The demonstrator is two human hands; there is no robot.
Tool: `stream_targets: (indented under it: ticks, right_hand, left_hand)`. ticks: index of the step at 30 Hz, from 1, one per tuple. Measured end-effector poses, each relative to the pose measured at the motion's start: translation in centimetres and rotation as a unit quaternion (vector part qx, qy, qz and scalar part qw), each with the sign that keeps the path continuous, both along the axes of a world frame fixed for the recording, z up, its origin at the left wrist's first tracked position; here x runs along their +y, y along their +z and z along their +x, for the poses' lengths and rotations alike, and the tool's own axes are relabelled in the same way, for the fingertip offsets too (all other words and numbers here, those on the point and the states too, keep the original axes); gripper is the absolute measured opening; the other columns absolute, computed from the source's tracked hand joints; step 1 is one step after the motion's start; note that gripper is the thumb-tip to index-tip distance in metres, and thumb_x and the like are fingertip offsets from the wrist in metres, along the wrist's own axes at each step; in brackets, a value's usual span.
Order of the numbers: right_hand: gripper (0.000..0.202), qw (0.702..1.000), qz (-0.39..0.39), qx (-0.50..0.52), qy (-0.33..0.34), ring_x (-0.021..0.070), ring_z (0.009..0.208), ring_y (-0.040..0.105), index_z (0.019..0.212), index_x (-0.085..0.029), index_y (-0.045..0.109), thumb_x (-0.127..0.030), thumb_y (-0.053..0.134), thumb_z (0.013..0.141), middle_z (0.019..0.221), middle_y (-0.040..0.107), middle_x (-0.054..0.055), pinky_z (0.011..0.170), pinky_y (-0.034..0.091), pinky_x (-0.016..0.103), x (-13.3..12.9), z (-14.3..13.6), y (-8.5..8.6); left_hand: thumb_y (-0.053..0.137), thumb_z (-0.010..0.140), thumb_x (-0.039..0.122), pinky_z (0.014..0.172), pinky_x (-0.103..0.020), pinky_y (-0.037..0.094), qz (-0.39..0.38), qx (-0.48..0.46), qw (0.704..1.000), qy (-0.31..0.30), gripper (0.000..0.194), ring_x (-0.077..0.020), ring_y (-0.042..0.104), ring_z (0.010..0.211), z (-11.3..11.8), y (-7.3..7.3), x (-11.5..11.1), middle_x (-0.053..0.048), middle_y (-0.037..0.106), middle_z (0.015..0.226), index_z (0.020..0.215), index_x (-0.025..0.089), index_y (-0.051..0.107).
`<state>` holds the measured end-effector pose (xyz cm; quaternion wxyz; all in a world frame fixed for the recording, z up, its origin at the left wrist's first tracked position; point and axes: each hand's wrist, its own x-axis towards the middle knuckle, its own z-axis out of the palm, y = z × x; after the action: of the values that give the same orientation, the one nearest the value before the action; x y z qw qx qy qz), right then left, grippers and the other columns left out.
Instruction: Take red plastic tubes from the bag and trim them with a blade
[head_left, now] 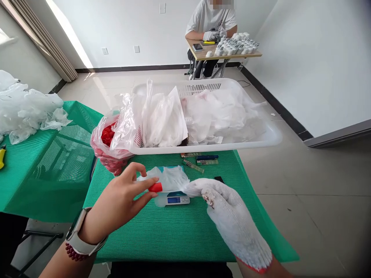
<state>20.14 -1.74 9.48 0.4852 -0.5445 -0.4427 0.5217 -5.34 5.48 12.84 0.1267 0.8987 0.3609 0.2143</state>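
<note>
My bare left hand [121, 197] pinches a small red cap [155, 187] between thumb and fingers, with a watch on the wrist. My right hand [222, 200], in a white knit glove with a stained thumb, is closed on the gathered end of a thin clear plastic bag [172, 179]. The bag stretches leftward from the glove toward the red cap. Just below and behind it lies a small digital scale [178, 199], its display facing me and its top mostly covered by the bag. The digits are too small to read.
Behind my hands a white plastic basket [203, 148] holds plastic bags and white sheets. A bag of red caps [108, 135] stands at its left. Lighters [193, 166] lie before it. Plastic bags [26, 108] fill the left table. A gloved person [213, 23] sits at a far table.
</note>
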Motion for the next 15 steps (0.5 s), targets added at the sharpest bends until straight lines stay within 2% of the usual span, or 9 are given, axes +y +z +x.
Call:
stream_targets:
  ticks: [4,7,9,12,15]
  right_hand:
    - [0.023,1.000,0.006,-0.003,0.005,0.0190,0.095,0.071,0.102,-0.024,0.077,-0.031,0.056,0.094,0.109,0.076,0.006,0.084,0.059,0.032,0.0,0.3,0.3]
    - [0.024,1.000,0.006,-0.012,0.006,0.0206,0.100,0.071,0.102,-0.022,0.077,-0.031,0.055,0.095,0.114,0.074,0.007,0.083,0.061,0.033,0.1,0.3,0.6]
    - [0.024,1.000,0.010,-0.019,0.006,0.0213,0.104,0.070,0.101,-0.023,0.077,-0.030,0.055,0.096,0.115,0.074,0.007,0.085,0.061,0.034,0.2,0.3,0.7]
    - [0.025,0.999,0.035,-0.026,0.008,0.0226,0.107,0.070,0.101,-0.022,0.077,-0.029,0.053,0.096,0.111,0.075,0.007,0.089,0.062,0.037,0.3,0.4,0.9]
    - [0.026,0.996,0.057,-0.059,-0.025,0.0245,0.106,0.070,0.100,-0.022,0.077,-0.029,0.053,0.096,0.108,0.075,0.007,0.089,0.063,0.041,0.4,0.7,1.4]
  left_hand:
    - [0.048,0.098,0.030,0.048,-0.020,0.039,0.026,0.087,0.995,-0.052,0.030,-0.0069,0.044,0.052,0.4,0.7,-0.1,-0.008,0.060,0.102,0.121,0.026,0.068]
    - [0.045,0.097,0.025,0.043,-0.019,0.032,0.030,0.114,0.992,-0.053,0.029,-0.0060,0.035,0.048,0.6,0.8,-0.1,-0.006,0.060,0.096,0.106,0.026,0.072]
    - [0.045,0.096,0.022,0.043,-0.019,0.032,0.008,0.112,0.992,-0.057,0.027,-0.0061,0.034,0.047,0.6,0.9,0.0,-0.005,0.061,0.093,0.093,0.023,0.072]
    - [0.050,0.095,0.023,0.052,-0.021,0.044,-0.048,0.048,0.996,-0.050,0.021,-0.0093,0.047,0.056,0.0,1.3,0.5,-0.006,0.063,0.093,0.090,0.022,0.070]
    - [0.061,0.090,0.022,0.062,-0.024,0.050,-0.106,-0.131,0.986,-0.004,0.008,-0.0151,0.057,0.072,-0.8,2.3,1.0,-0.005,0.062,0.086,0.087,0.021,0.068]
